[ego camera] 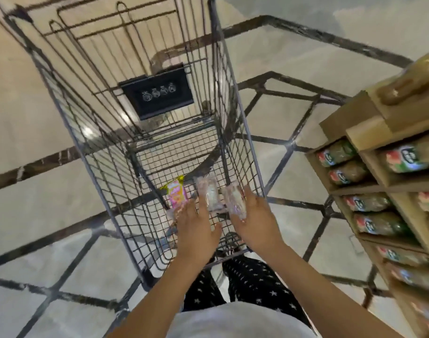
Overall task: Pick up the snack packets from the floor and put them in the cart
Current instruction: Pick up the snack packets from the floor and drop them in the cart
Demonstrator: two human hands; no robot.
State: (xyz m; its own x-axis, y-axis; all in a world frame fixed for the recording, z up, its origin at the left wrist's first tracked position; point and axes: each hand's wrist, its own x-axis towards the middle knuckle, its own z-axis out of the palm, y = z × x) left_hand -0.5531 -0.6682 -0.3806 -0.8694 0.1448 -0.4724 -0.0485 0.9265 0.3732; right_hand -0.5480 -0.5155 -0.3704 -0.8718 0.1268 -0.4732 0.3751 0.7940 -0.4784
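Snack packets (209, 195), three in all, sit inside the cart (106, 152) at its near end, side by side just past the person's fingertips. The pink and yellow packet (176, 193) is furthest left, the middle clear packet (210, 191) is beside it, and the right clear packet (236, 202) is close to the basket's right wall. Motion blur hides whether they rest on the wire bottom.

The left hand (196, 224) reaches in over the near rim with its fingers straight and spread. Its outer fingers touch the near end of the pink and yellow packet, and one finger lies along the middle clear packet. The right hand (255, 220) reaches in beside it, and the right clear packet overlaps its thumb side. I cannot tell whether that hand grips the packet or only touches it.

At the cart's far end a black plate (157, 93) with four small round marks is fixed to the folded wire flap. Under the cart is a pale floor (37, 215) crossed by dark lines. On the right stands a cardboard display shelf (369, 132) stocked with packs bearing red and green labels (404, 158). At the near edge show star-print trousers (252, 284) and a white shirt (233, 320).
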